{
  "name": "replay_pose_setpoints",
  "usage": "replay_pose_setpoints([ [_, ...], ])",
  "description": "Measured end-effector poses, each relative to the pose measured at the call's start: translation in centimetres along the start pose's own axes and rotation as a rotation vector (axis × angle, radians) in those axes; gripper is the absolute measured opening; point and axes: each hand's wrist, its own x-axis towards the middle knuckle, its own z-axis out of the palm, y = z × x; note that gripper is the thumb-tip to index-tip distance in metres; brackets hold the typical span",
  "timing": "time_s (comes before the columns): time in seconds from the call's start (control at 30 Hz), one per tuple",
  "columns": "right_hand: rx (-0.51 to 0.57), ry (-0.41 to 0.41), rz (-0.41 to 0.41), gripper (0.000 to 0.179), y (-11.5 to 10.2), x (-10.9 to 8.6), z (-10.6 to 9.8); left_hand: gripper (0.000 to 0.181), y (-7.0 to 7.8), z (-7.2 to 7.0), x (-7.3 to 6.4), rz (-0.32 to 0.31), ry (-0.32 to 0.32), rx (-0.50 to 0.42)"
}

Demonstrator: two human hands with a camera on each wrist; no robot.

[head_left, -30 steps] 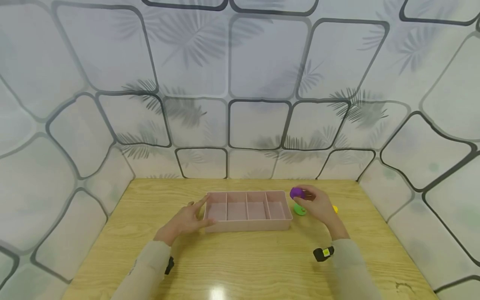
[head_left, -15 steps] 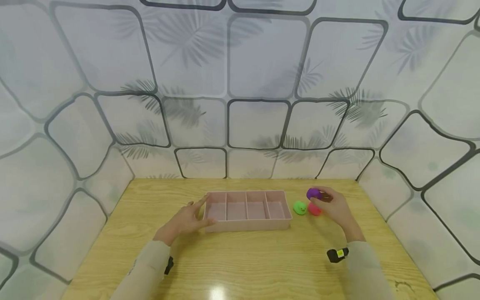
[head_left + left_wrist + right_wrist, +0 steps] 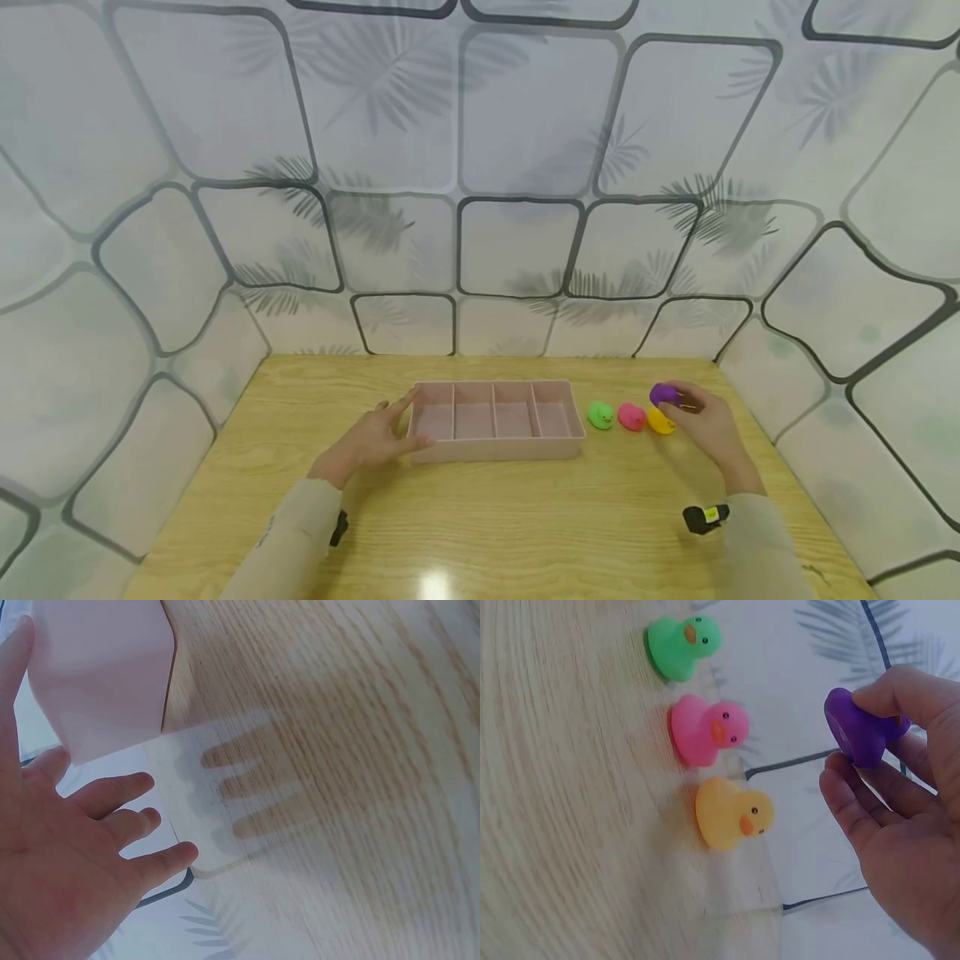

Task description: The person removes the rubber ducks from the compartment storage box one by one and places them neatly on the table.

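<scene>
A purple rubber duck is pinched between the thumb and fingers of my right hand, held up off the table. Just below it in the head view sits a yellow rubber duck, partly behind the hand. To its left stand a pink rubber duck and a green rubber duck, all in a row. My left hand touches the left end of a pink divided box, thumb at the front and forefinger at the back corner. In the left wrist view its other fingers are spread and relaxed.
The wooden table carries the box at its middle, with the ducks to the right. A patterned wall rises behind the table's back edge and along both sides.
My right hand has moved to the right with the purple duck, past the green and pink ducks, which came into fuller view. The left hand and the box have stayed in place.
</scene>
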Motion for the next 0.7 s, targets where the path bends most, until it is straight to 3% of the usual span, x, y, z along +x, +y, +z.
replay_pose_setpoints([
  [0.27, -0.031, 0.024, -0.005, 0.048, 1.4, -0.3, -0.8, 0.101, -0.1, 0.0, 0.0, 0.001, 0.001, -0.006],
  [0.5, -0.015, 0.016, 0.087, 0.056, 2.4, -0.8, -1.6, 0.100, -0.3, 0.1, 0.0, 0.004, 0.001, -0.019],
  [0.7, -0.081, -0.006, 0.149, 0.063, 2.9, -1.2, -2.5, 0.101, -0.3, 0.1, 0.0, 0.006, 0.006, -0.022],
])
